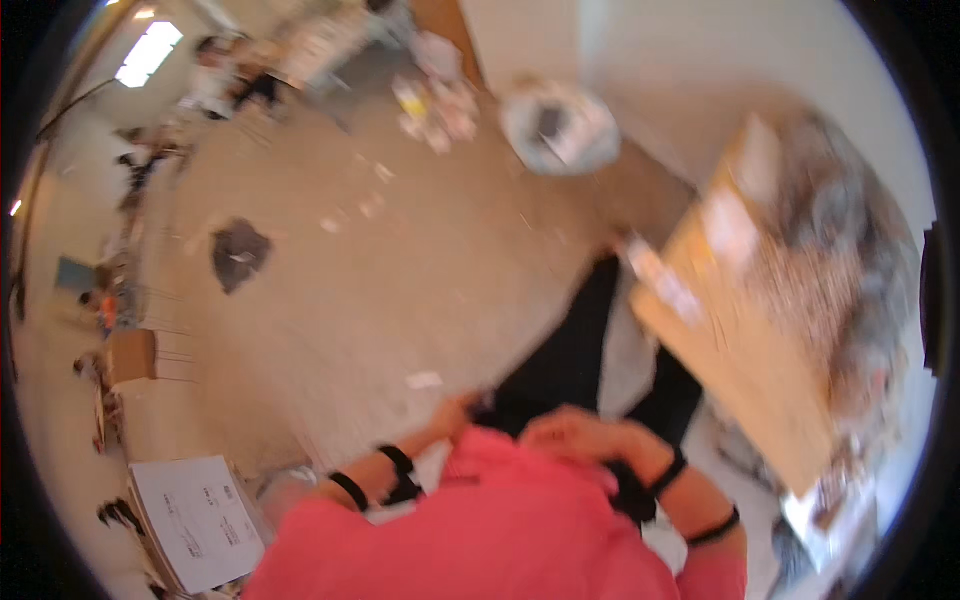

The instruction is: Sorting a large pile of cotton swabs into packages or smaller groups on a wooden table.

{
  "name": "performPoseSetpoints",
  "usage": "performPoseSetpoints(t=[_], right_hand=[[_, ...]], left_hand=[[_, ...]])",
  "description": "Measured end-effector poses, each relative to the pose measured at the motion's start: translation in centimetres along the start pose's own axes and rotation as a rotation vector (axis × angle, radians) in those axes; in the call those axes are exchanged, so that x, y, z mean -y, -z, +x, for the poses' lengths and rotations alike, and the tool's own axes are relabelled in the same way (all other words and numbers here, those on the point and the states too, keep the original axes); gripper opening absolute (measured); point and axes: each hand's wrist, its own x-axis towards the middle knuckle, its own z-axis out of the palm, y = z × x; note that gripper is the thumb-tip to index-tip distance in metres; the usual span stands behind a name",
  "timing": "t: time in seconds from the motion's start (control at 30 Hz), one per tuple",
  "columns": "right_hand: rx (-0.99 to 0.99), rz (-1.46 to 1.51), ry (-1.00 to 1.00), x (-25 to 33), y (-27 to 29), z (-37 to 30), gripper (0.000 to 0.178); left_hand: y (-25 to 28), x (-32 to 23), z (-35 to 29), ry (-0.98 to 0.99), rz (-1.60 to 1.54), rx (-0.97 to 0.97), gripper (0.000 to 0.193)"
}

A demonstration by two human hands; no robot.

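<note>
My left hand (458, 412) is at my waist, at the hem of my pink shirt (470, 520) and beside the top of my black trousers (560, 350). A small dark patch shows at its fingertips, too blurred to name. My right hand (572, 433) lies across my front at the same hem, its fingers bent inward. Whatever those fingers hold, if anything, is hidden. Black bands (348, 490) go round both forearms.
At right stands a tan board or table (745, 370) with a heap of grey and brown material (810, 270) beyond it. A bag-lined bin (560, 125) is by the wall. On the floor lies a dark bag (240, 255); a white-topped box (195, 520) is lower left.
</note>
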Motion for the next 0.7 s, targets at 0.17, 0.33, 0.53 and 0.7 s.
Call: performPoseSetpoints(t=[0.17,0.33,0.53,0.7], right_hand=[[0.041,0.014,-0.002,-3.2,-3.4,2.7,0.034],[0.011,-0.482,-0.059,-5.0,-3.8,4.6,0.031],[-0.024,-0.710,-0.160,-3.1,-2.6,5.2,0.027],[-0.164,-0.717,-0.223,-3.3,-2.2,4.6,0.033]], left_hand=[[5.3,-9.3,2.2,0.094,0.095,0.298,0.030],[7.8,-8.4,-3.1,-0.165,0.082,0.615,0.040],[9.1,-12.4,-3.0,-0.088,-0.208,0.429,0.051],[8.9,-13.1,-1.8,0.053,-0.291,0.258,0.031]])
